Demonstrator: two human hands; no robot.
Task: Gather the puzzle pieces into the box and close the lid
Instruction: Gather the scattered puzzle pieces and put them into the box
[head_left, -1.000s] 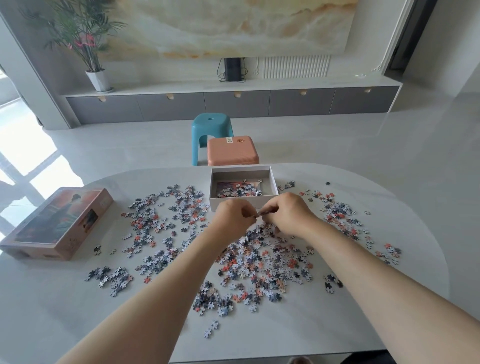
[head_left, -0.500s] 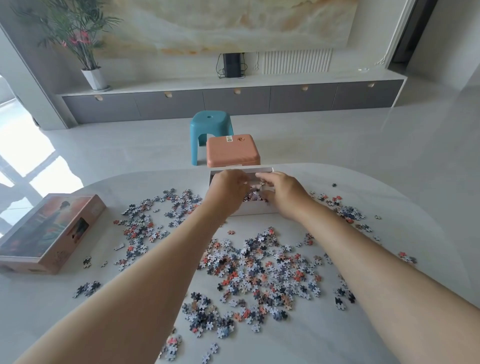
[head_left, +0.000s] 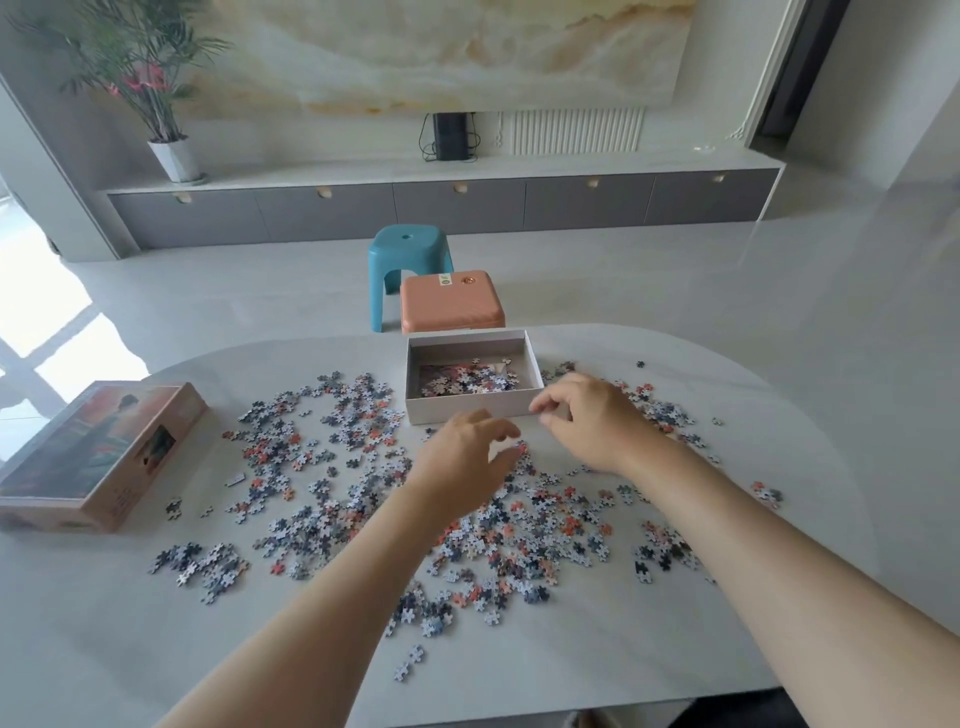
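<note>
The left hand (head_left: 467, 460) and right hand (head_left: 589, 423), fingers loosely curled and empty, are hovering just near of the open white cardboard box (head_left: 441, 404), having drawn back from over it, above multicoloured puzzle pieces (head_left: 545, 530) lying scattered across the pale oval table (head_left: 571, 675).

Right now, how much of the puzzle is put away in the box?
Done: a small heap of pieces sits in the open box. In hand: the left hand and right hand hover over the loose pieces by the box, holding nothing I can see. To do: most pieces lie spread across the table, and the lid lies off to the left.
</note>
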